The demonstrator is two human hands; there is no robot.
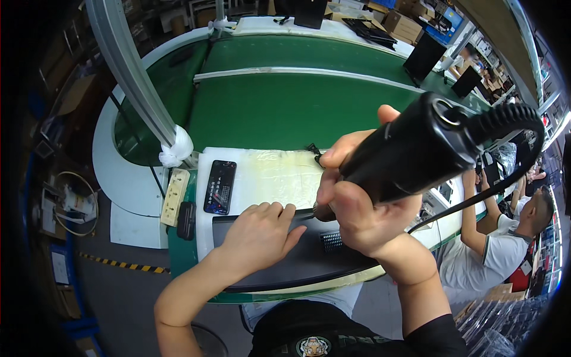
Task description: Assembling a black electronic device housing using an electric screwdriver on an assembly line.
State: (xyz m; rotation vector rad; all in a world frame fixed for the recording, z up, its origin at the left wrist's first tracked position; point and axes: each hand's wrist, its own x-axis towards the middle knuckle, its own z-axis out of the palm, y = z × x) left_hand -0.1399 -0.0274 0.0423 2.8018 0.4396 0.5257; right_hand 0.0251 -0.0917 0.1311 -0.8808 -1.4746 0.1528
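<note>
Head view: right hand (363, 202) wrapped tight around a black electric screwdriver (416, 152), tip down on the far edge of a black monitor back panel (297, 256) lying on the near surface (267, 172). Left hand (259, 235) flat and open, fingers spread, pressing the panel. Fastening looks mid-way; how many screws are in cannot be told. Dark phone (219, 187) lies left.

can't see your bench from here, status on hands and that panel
Left hand flat on black panel. Right hand gripping black electric screwdriver, tip at panel's top edge. Phone lies clear.
</note>
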